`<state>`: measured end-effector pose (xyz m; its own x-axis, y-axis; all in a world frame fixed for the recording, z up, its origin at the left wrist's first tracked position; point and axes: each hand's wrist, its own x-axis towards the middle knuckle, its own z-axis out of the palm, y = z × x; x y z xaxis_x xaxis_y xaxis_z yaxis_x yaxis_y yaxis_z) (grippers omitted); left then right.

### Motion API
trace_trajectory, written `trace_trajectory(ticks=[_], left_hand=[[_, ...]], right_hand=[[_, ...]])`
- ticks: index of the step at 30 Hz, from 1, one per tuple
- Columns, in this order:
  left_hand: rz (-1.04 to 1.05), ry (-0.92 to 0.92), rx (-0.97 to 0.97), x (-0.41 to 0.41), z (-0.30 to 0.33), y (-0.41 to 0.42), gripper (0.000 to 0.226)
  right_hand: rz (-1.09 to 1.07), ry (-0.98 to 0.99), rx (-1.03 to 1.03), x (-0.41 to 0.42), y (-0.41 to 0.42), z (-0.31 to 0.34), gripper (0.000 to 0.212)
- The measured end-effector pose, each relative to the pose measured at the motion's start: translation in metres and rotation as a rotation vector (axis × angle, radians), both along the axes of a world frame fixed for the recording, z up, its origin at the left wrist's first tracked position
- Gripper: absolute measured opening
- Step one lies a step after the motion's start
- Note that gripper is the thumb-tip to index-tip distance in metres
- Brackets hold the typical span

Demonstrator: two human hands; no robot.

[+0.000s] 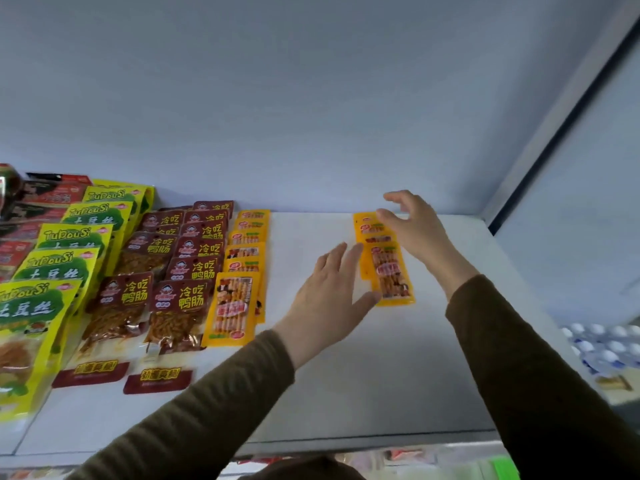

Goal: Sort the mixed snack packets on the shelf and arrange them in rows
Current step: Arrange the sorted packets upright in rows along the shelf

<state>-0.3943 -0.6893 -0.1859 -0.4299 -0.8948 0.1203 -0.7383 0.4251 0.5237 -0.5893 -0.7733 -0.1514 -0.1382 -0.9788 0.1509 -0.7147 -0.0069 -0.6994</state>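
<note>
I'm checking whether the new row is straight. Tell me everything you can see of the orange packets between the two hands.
The orange packets are a few flat, glossy packs overlapping front to back in a short, slightly skewed row on the white shelf. Each shows skewered snacks. The left hand touches their left edge; the right hand rests over the rear ones.

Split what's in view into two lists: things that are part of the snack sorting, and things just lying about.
Job: orange packets between the left hand and right hand; orange row; maroon packets; green packets; shelf.

Lying about: bottle caps lower right; red packets far left.
</note>
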Motion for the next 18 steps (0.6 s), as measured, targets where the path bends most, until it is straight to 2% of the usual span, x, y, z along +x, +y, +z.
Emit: trace_trajectory(ticks=[3,6,10,13,15,18], left_hand=[[0.114,0.074,0.085,-0.027,-0.002,-0.034,0.087],[0.136,-0.004,0.16,-0.046,-0.01,-0.065,0.087],[0.085,-0.038,0.206,-0.057,-0.021,-0.078,0.075],[0.097,-0.015,0.175,-0.05,-0.023,-0.076,0.071],[0.107,0.04,0.156,-0.039,-0.02,-0.074,0.07],[0.126,0.232,0.182,-0.021,-0.012,-0.067,0.069]], right_hand=[[-0.084,-0.087,0.184,-0.014,0.0,-0.016,0.065],[-0.092,-0.101,0.24,-0.009,0.002,-0.033,0.072],[-0.069,-0.13,0.117,0.01,0.007,-0.05,0.055],[-0.072,-0.183,0.054,0.025,0.009,-0.055,0.055],[-0.051,-0.286,0.01,0.037,0.009,-0.056,0.055],[-0.033,-0.524,-0.071,0.061,0.008,-0.057,0.05]])
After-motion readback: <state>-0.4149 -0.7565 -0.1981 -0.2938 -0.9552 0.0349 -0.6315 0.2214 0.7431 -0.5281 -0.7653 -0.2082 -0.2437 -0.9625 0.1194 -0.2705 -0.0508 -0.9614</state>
